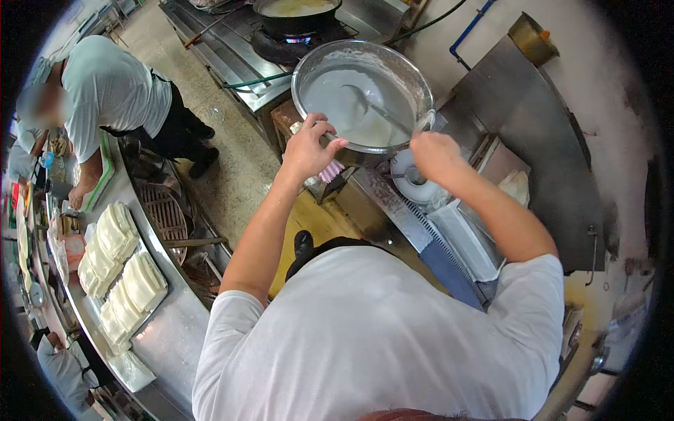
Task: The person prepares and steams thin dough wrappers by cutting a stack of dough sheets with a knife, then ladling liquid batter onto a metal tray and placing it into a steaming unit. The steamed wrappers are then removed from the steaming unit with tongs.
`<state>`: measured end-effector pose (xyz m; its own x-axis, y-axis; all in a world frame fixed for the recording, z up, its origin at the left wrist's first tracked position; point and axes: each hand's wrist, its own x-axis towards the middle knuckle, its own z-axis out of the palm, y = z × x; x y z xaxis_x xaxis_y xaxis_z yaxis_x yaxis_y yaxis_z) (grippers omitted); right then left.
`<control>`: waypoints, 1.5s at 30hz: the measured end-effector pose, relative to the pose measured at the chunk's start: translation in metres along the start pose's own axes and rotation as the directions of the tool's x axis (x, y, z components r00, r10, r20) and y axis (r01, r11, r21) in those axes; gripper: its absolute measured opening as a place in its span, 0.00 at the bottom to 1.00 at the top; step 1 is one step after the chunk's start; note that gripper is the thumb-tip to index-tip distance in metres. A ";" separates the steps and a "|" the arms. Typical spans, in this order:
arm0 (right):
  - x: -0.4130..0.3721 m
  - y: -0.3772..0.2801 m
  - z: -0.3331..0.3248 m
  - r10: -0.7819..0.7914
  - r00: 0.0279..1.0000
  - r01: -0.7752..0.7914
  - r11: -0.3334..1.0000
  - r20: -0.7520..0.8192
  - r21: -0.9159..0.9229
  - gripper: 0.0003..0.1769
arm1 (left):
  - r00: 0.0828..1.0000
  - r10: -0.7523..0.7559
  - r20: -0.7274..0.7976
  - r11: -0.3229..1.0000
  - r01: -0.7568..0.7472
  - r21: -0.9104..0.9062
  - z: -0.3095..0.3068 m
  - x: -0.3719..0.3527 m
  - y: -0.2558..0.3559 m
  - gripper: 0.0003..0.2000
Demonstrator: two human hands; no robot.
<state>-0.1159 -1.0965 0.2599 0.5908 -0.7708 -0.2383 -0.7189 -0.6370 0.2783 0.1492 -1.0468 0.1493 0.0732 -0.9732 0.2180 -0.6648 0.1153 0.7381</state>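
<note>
Two bare hands at one large metal bowl, which sits in front of the person, beside the stove [263, 88]. Writing: any print on the packed goods [56, 242] at far left is too small and distorted to read.

Surroundings, from where I stand: black pan [298, 22] with yellowish contents beyond the bowl, blue flame [298, 41] under it. Green hose [256, 83] runs in towards the bowl's left side. Stacked white, flat packs [118, 231] lie on the steel tabletop [172, 337] to the left; a co-worker [116, 84] bends over its far part, near a green-edged board [105, 168]. Wicker basket [160, 210] below that edge. Close in: a pink-striped item [330, 172] under the left hand [307, 151], a white round piece [414, 184] partly hidden below the right hand [437, 154], a white tray [467, 238] near the right forearm.

Bowl [420, 84]: round, shiny, inner wall smeared. Contents: smooth, pale grey-white mixture [326, 98]. Ladle [387, 117] slants through it, head partly sunk, handle leaning over the near right rim.

Fingers: right ones curled together, clamped on the ladle's handle end. Left ones at the near left rim, thumb apart from the index; cannot tell whether they grip.
</note>
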 end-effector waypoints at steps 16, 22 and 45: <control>0.004 -0.009 -0.001 -0.009 1.000 0.006 0.995 0.023 0.098 0.09 | 1.000 -0.010 0.006 1.000 0.010 0.007 0.001 0.003 0.000 0.21; 0.001 0.027 -0.048 0.058 0.977 -0.063 0.998 0.206 0.016 0.10 | 1.000 -0.009 0.013 0.999 0.009 0.032 -0.001 0.003 0.004 0.21; 0.034 0.061 -0.069 -0.092 0.861 0.126 0.992 0.501 -0.034 0.15 | 0.996 0.073 -0.050 0.996 -0.071 0.048 0.006 0.003 -0.002 0.21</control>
<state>-0.1145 -1.1626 0.3328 0.3910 -0.6014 -0.6968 -0.6263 -0.7286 0.2774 0.1464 -1.0514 0.1451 0.0616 -0.9510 0.3030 -0.7034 0.1741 0.6892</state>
